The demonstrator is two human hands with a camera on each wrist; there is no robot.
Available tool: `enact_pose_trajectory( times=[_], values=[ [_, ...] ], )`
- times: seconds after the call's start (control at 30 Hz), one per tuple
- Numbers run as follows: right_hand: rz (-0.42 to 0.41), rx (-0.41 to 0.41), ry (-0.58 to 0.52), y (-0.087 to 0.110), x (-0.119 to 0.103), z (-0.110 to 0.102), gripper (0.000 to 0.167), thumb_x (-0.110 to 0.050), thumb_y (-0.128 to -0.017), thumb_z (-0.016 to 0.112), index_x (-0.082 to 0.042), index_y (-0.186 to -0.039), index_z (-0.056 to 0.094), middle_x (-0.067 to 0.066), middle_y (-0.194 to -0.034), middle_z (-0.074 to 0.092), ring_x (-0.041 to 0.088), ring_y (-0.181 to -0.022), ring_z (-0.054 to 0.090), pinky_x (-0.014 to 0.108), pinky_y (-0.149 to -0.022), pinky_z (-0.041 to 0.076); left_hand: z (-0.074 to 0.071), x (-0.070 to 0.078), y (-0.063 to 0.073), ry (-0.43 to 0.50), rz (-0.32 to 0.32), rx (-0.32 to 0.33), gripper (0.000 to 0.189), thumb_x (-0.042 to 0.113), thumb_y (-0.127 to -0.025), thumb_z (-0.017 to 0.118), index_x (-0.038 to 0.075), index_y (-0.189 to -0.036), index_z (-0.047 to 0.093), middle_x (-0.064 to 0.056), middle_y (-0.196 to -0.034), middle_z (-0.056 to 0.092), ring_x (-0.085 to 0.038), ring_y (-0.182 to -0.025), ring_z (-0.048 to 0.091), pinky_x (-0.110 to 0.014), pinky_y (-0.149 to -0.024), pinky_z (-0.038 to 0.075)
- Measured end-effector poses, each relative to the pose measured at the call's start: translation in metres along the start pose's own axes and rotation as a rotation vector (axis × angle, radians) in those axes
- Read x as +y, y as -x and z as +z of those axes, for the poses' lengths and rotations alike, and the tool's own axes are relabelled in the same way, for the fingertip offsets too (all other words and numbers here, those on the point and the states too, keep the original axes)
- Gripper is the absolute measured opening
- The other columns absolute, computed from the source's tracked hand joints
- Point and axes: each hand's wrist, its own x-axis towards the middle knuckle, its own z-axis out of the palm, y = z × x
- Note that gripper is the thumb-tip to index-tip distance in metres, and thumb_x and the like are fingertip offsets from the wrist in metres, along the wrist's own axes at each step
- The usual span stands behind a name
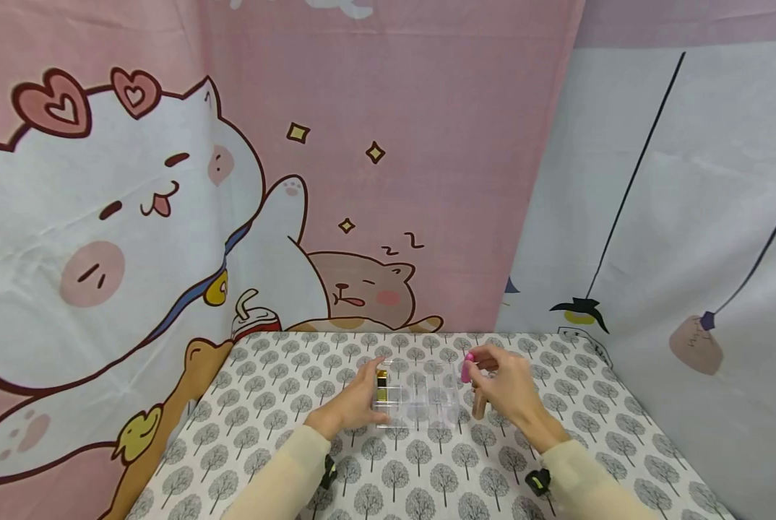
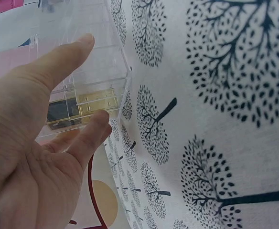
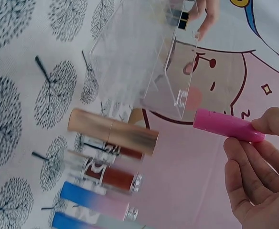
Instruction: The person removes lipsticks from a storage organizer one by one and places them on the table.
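A clear plastic organizer box (image 1: 420,397) with square compartments stands on the table. My left hand (image 1: 352,401) grips its left end, thumb along the near side and fingers around the far side. In the left wrist view, a gold square-ended item (image 2: 99,101) and a black one with a gold edge (image 2: 63,113) sit in that end's compartments. My right hand (image 1: 508,383) pinches a bright pink lipstick tube (image 3: 225,125) between thumb and fingertips, raised just beyond the box's right end. Below that hand stands a rose-gold lipstick tube (image 1: 479,404).
Beside the rose-gold tube, the right wrist view shows a lip gloss tube (image 3: 115,175) with dark red colour and blue-to-pink tubes (image 3: 94,199) in a row. A tree-print cloth (image 1: 394,477) covers the table. Printed curtains (image 1: 427,180) hang behind it.
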Motion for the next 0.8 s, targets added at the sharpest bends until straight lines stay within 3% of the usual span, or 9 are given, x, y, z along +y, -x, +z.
enact_pose_trajectory(
  times=[0.2, 0.27, 0.37, 0.47, 0.53, 0.67, 0.8],
  values=[
    [-0.014, 0.021, 0.031, -0.001, 0.009, -0.009, 0.017, -0.009, -0.103, 0.088, -0.009, -0.119, 0.085, 0.004, -0.100, 0.089, 0.024, -0.091, 0.087, 0.049, -0.086, 0.074, -0.001, 0.002, 0.004, 0.031, -0.024, -0.014, 0.132, 0.037, -0.096, 0.099, 0.016, -0.188, 0.007, -0.040, -0.187, 0.019, -0.056, -0.146, 0.065, -0.069, -0.129, 0.054],
    [-0.031, 0.038, 0.043, -0.001, 0.013, -0.011, 0.016, -0.009, -0.103, 0.088, -0.008, -0.119, 0.085, 0.005, -0.100, 0.089, 0.024, -0.089, 0.086, 0.048, -0.084, 0.074, -0.003, 0.003, 0.006, 0.039, -0.034, -0.018, 0.130, 0.043, -0.099, 0.096, 0.017, -0.188, 0.005, -0.040, -0.188, 0.017, -0.058, -0.149, 0.063, -0.070, -0.130, 0.053],
    [-0.054, 0.066, 0.062, 0.000, 0.018, -0.016, 0.017, -0.007, -0.101, 0.089, -0.006, -0.117, 0.086, 0.007, -0.098, 0.089, 0.025, -0.087, 0.086, 0.048, -0.081, 0.074, -0.004, 0.004, 0.006, 0.042, -0.044, -0.027, 0.127, 0.054, -0.103, 0.089, 0.019, -0.189, 0.003, -0.038, -0.188, 0.019, -0.047, -0.134, 0.072, -0.067, -0.125, 0.059],
    [-0.077, 0.092, 0.081, 0.001, 0.024, -0.021, 0.018, -0.005, -0.099, 0.090, -0.004, -0.116, 0.085, 0.008, -0.097, 0.089, 0.027, -0.085, 0.086, 0.048, -0.079, 0.074, -0.006, 0.005, 0.006, 0.035, -0.041, -0.034, 0.119, 0.057, -0.109, 0.081, 0.020, -0.189, 0.002, -0.035, -0.189, 0.019, -0.040, -0.129, 0.073, -0.066, -0.122, 0.060],
    [-0.082, 0.109, 0.086, 0.002, 0.027, -0.025, 0.017, -0.005, -0.099, 0.091, -0.004, -0.115, 0.085, 0.009, -0.096, 0.089, 0.028, -0.084, 0.086, 0.049, -0.079, 0.074, -0.006, 0.005, 0.005, 0.028, -0.039, -0.039, 0.113, 0.057, -0.113, 0.075, 0.019, -0.189, 0.002, -0.035, -0.190, 0.017, -0.043, -0.135, 0.072, -0.066, -0.124, 0.059],
    [-0.073, 0.119, 0.082, 0.003, 0.033, -0.031, 0.017, -0.004, -0.098, 0.092, -0.004, -0.114, 0.085, 0.009, -0.096, 0.089, 0.028, -0.084, 0.085, 0.039, -0.078, 0.074, -0.007, 0.006, 0.005, 0.019, -0.039, -0.037, 0.107, 0.055, -0.116, 0.070, 0.016, -0.189, 0.003, -0.037, -0.191, 0.013, -0.058, -0.163, 0.050, -0.071, -0.135, 0.047],
    [-0.041, 0.104, 0.086, 0.005, 0.039, -0.036, 0.017, -0.006, -0.099, 0.091, -0.005, -0.115, 0.085, 0.008, -0.098, 0.089, 0.026, -0.086, 0.085, 0.030, -0.081, 0.072, -0.006, 0.006, 0.005, 0.028, -0.049, -0.037, 0.107, 0.054, -0.116, 0.071, 0.016, -0.189, 0.003, -0.038, -0.191, 0.011, -0.059, -0.167, 0.044, -0.071, -0.137, 0.044]
  ],
)
